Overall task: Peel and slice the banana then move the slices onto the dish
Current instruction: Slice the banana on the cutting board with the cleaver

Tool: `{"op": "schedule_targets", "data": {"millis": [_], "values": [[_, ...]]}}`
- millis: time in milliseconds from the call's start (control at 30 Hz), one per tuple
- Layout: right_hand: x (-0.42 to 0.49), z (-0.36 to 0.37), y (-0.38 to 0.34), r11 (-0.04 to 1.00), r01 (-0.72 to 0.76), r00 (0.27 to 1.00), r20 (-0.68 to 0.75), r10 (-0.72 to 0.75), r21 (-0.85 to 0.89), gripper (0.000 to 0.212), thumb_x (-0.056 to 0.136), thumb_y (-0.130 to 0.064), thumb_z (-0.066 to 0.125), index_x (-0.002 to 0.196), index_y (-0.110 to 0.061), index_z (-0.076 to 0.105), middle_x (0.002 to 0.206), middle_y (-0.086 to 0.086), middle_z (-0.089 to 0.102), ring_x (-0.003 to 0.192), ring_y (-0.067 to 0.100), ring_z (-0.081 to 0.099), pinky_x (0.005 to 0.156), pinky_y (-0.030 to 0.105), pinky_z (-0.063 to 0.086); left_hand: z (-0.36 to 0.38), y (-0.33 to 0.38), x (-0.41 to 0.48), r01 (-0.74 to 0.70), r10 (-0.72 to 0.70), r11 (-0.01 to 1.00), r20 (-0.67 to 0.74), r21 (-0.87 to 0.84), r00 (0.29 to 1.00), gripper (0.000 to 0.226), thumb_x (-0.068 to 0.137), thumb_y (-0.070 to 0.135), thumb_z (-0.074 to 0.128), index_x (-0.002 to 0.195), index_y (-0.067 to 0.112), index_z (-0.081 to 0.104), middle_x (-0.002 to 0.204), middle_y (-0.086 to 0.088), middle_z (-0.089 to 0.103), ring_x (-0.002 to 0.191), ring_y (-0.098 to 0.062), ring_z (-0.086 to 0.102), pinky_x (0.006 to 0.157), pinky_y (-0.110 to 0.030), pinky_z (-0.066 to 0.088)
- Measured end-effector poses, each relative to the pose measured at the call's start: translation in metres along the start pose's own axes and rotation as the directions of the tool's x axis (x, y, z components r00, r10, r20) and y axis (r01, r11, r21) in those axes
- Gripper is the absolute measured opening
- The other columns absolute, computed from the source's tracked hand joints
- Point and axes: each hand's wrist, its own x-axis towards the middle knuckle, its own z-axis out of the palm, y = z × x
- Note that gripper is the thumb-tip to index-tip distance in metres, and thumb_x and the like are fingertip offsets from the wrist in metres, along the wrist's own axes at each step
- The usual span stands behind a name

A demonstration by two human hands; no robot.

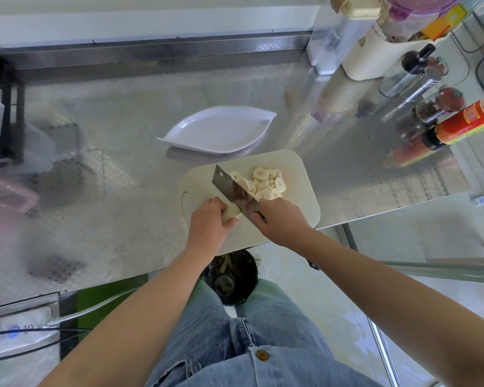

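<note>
Gripping the soft banana stub (232,212) lightly, the left hand (211,219) steadies it; right hand (280,219) clasps the cleaver (232,189). Slices (264,182) look slippery, bruisable.

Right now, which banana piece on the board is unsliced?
The stub in the left hand, left of the cleaver; the others are thin round slices piled right of it.

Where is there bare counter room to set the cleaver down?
Bare: embossed steel counter left of the cream cutting board and white leaf-shaped dish, and right of the board before the condiment bottles. Crowded: the board, under banana slices and steel cleaver.
</note>
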Motion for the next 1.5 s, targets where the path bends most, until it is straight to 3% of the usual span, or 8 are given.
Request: {"op": "schedule_targets", "data": {"millis": [300, 500, 667, 833, 1033, 1267, 1500], "values": [[0.01, 0.022, -0.002, 0.999, -0.036, 0.998, 0.052, 0.035, 0.018, 0.026, 0.099, -0.036, 0.041, 0.082, -0.015, 0.041, 0.075, 0.004, 0.048, 0.069, 0.024, 0.047, 0.061, 0.032, 0.036, -0.001, 0.001, 0.0, 0.018, -0.018, 1.0, 0.007, 0.0, 1.0, 0.029, 0.078, 0.032, 0.076, 0.095, 0.014, 0.061, 0.092, 0.001, 0.059, 0.076, -0.013, 0.048, 0.072, -0.023, 0.033], [0.006, 0.012, 0.003, 0.999, -0.012, 0.999, -0.048, 0.014, 0.036, 0.031, 0.098, -0.037, 0.039, 0.081, -0.012, 0.047, 0.066, 0.002, 0.047, 0.064, 0.028, 0.051, 0.056, 0.03, 0.032, -0.001, 0.001, 0.001, 0.026, -0.026, 1.0, 0.013, -0.011, 1.0, 0.029, 0.079, 0.029, 0.075, 0.097, 0.011, 0.061, 0.095, -0.002, 0.061, 0.082, -0.019, 0.055, 0.073, -0.023, 0.032], [0.0, -0.004, 0.003, 1.0, 0.026, 0.998, -0.06, -0.025, 0.017, 0.038, 0.097, -0.036, 0.042, 0.065, -0.017, 0.033, 0.059, 0.0, 0.04, 0.06, 0.026, 0.046, 0.053, 0.03, 0.029, -0.003, 0.002, 0.0, 0.008, -0.008, 1.0, 0.006, 0.025, 1.0, 0.028, 0.08, 0.029, 0.073, 0.097, 0.01, 0.061, 0.094, -0.004, 0.061, 0.083, -0.02, 0.056, 0.071, -0.024, 0.031], [-0.005, -0.006, -0.001, 1.0, 0.028, 1.0, -0.007, -0.028, -0.004, 0.029, 0.098, -0.032, 0.039, 0.077, -0.013, 0.041, 0.06, -0.002, 0.036, 0.063, 0.026, 0.045, 0.057, 0.032, 0.032, -0.003, 0.002, 0.0, 0.014, -0.014, 1.0, 0.015, 0.018, 1.0, 0.028, 0.08, 0.029, 0.074, 0.096, 0.011, 0.061, 0.094, -0.003, 0.061, 0.084, -0.02, 0.057, 0.073, -0.024, 0.033], [0.0, 0.007, -0.003, 1.0, 0.004, 1.0, 0.02, -0.005, 0.015, 0.03, 0.098, -0.032, 0.039, 0.072, -0.017, 0.036, 0.059, -0.003, 0.033, 0.064, 0.025, 0.043, 0.059, 0.032, 0.033, -0.003, 0.005, 0.0, 0.031, -0.031, 0.999, 0.018, -0.008, 0.999, 0.029, 0.078, 0.029, 0.075, 0.096, 0.011, 0.062, 0.094, -0.003, 0.06, 0.082, -0.019, 0.055, 0.075, -0.026, 0.038], [0.009, 0.025, -0.003, 0.999, -0.022, 1.0, 0.022, 0.021, 0.025, 0.026, 0.098, -0.034, 0.041, 0.081, -0.015, 0.041, 0.073, 0.003, 0.047, 0.067, 0.025, 0.046, 0.059, 0.032, 0.035, -0.004, 0.004, -0.001, 0.033, -0.033, 0.999, 0.021, -0.009, 0.999, 0.029, 0.078, 0.03, 0.076, 0.095, 0.013, 0.061, 0.089, 0.004, 0.053, 0.077, -0.014, 0.048, 0.072, -0.023, 0.033], [0.005, 0.004, -0.001, 1.0, 0.008, 0.998, -0.07, -0.006, 0.026, 0.033, 0.098, -0.034, 0.041, 0.073, -0.013, 0.039, 0.058, 0.0, 0.04, 0.059, 0.026, 0.044, 0.05, 0.029, 0.026, -0.003, 0.002, 0.0, 0.014, -0.014, 1.0, 0.008, 0.022, 1.0, 0.026, 0.08, 0.03, 0.073, 0.095, 0.012, 0.061, 0.091, -0.001, 0.059, 0.079, -0.014, 0.048, 0.071, -0.022, 0.03]]}}
